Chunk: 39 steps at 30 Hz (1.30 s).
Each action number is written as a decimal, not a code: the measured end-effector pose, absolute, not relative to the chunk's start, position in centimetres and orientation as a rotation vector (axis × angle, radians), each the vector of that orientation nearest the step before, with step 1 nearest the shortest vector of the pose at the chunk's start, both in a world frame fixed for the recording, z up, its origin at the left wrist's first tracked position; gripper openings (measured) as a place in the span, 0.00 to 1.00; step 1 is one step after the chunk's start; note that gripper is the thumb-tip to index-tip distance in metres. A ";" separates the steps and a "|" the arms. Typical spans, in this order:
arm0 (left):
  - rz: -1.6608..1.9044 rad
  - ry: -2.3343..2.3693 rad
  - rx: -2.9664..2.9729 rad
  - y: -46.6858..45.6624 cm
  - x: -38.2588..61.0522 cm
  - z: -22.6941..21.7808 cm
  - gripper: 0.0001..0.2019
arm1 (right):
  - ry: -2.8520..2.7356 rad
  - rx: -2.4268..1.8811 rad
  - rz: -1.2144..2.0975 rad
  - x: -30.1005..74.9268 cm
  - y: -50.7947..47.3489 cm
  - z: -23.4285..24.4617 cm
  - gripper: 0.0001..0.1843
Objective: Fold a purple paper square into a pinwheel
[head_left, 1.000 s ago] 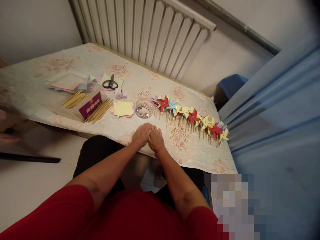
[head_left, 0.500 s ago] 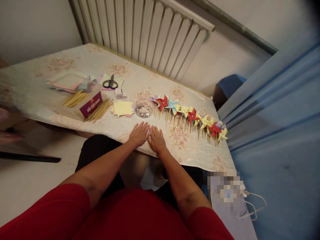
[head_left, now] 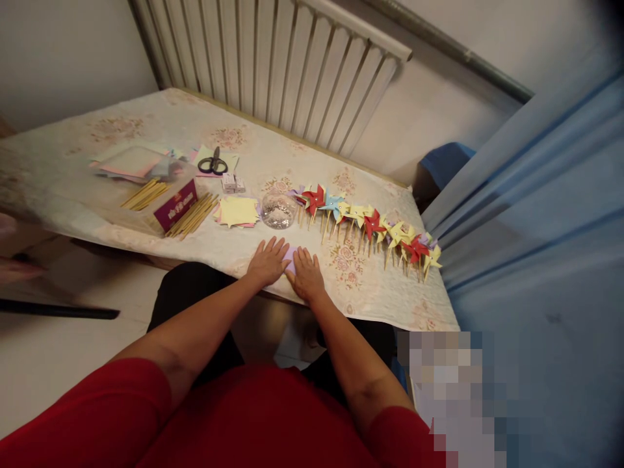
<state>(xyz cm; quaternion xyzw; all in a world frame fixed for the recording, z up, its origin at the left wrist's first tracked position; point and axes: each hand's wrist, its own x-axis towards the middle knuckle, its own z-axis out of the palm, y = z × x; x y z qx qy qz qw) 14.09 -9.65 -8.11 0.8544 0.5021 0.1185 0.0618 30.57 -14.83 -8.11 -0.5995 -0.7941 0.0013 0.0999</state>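
Note:
A piece of purple paper (head_left: 290, 257) lies at the table's front edge, showing between my two hands. My left hand (head_left: 267, 261) rests flat over its left side, fingers stretched out. On its right side lies my right hand (head_left: 307, 274), also flat with fingers extended. Both palms hide much of the paper. Just beyond the hands sits a clear round dish (head_left: 278, 211) of small shiny pieces. Left of the dish is a stack of cut paper (head_left: 238, 212), yellow on top. A row of paper pinwheels (head_left: 373, 224) on sticks stretches away to the right.
A clear box (head_left: 175, 205) with a purple label holds wooden sticks, and more sticks (head_left: 192, 218) lean beside it. Behind are scissors (head_left: 213, 162), small white boxes (head_left: 233, 182) and paper sheets (head_left: 129, 161). A radiator (head_left: 273, 65) stands behind the table; a blue curtain (head_left: 550, 214) hangs right.
My hands have moved slightly apart, so more of the purple paper shows between them. The view has shifted a little; the other things on the table stay put.

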 end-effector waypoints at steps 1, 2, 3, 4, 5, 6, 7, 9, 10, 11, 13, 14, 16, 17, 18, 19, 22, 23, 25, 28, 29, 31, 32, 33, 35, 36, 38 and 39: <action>0.350 1.522 2.579 -9.7 14.1 -8.1 0.29 | -2.342 -1.777 0.002 30.6 -14.9 -8.2 0.35; 0.345 1.523 2.576 -9.7 14.1 -8.0 0.29 | -2.336 -1.784 0.001 30.6 -15.1 -8.2 0.36; 0.343 1.522 2.576 -9.7 14.1 -8.0 0.29 | -2.333 -1.790 0.000 30.6 -15.2 -8.2 0.36; 0.342 1.521 2.578 -9.7 14.1 -8.0 0.29 | -2.330 -1.797 0.000 30.6 -15.3 -8.3 0.36; 0.337 1.520 2.580 -9.8 14.0 -7.9 0.29 | -2.328 -1.802 0.001 30.6 -15.5 -8.3 0.36; 0.328 1.522 2.581 -9.8 14.0 -7.9 0.30 | -2.326 -1.806 0.001 30.6 -15.6 -8.3 0.36; 0.316 1.527 2.580 -9.8 14.0 -7.9 0.30 | -2.322 -1.809 0.000 30.7 -15.8 -8.3 0.36; 0.290 1.538 2.572 -9.8 14.0 -7.9 0.30 | -2.313 -1.810 -0.004 30.7 -16.2 -8.3 0.36; 0.282 1.540 2.566 -9.7 14.0 -7.9 0.30 | -2.306 -1.812 -0.005 30.7 -16.4 -8.3 0.36; 0.278 1.542 2.560 -9.7 14.0 -8.0 0.30 | -2.300 -1.816 -0.005 30.7 -16.6 -8.3 0.37; 0.277 1.539 2.555 -9.7 14.0 -8.1 0.31 | -2.286 -1.824 -0.004 30.7 -17.2 -8.3 0.37; 0.276 1.539 2.556 -9.7 14.0 -8.1 0.31 | -2.279 -1.828 -0.004 30.7 -17.6 -8.3 0.37; 0.270 1.544 2.563 -9.7 14.0 -8.2 0.31 | -2.269 -1.830 -0.006 30.6 -18.4 -8.4 0.37; 0.267 1.547 2.567 -9.7 14.0 -8.2 0.31 | -2.266 -1.826 -0.009 30.6 -18.9 -8.5 0.37; 0.263 1.551 2.571 -9.7 14.1 -8.2 0.31 | -2.263 -1.820 -0.012 30.6 -19.4 -8.7 0.37; 0.257 1.555 2.573 -9.7 14.1 -8.2 0.31 | -2.260 -1.811 -0.015 30.7 -20.0 -8.9 0.36; 0.242 1.558 2.575 -9.7 14.1 -8.1 0.31 | -2.230 -1.787 0.001 30.9 -21.6 -9.5 0.34; 0.241 1.558 2.574 -9.6 14.1 -8.2 0.31 | -2.207 -1.782 0.018 31.1 -22.0 -9.5 0.33; 0.253 1.558 2.572 -9.6 14.1 -8.3 0.30 | -2.152 -1.763 0.046 31.2 -22.3 -9.1 0.32; 0.281 1.557 2.571 -9.7 14.1 -8.3 0.30 | -2.139 -1.659 0.049 30.8 -21.3 -7.6 0.34; 0.284 1.555 2.573 -9.7 14.1 -8.2 0.30 | -2.173 -1.602 0.053 30.5 -20.6 -7.1 0.34; 0.268 1.553 2.573 -9.8 14.1 -7.9 0.29 | -2.262 -1.509 0.094 29.6 -18.8 -6.3 0.35; 0.249 1.553 2.570 -9.8 14.1 -7.8 0.29 | -2.302 -1.484 0.124 29.2 -17.9 -6.2 0.35; 0.230 1.552 2.569 -9.9 14.0 -7.6 0.29 | -2.332 -1.482 0.159 28.8 -17.0 -6.2 0.36; 0.205 1.549 2.571 -10.0 14.0 -7.3 0.29 | -2.365 -1.534 0.217 28.5 -15.5 -6.6 0.37; 0.204 1.547 2.575 -10.0 14.0 -7.2 0.29 | -2.373 -1.564 0.228 28.6 -14.9 -6.9 0.37; 0.222 1.546 2.587 -10.1 14.0 -7.1 0.29 | -2.380 -1.609 0.208 29.0 -14.1 -7.5 0.38; 0.237 1.551 2.588 -10.1 14.0 -7.2 0.29 | -2.384 -1.623 0.186 29.2 -13.9 -7.7 0.37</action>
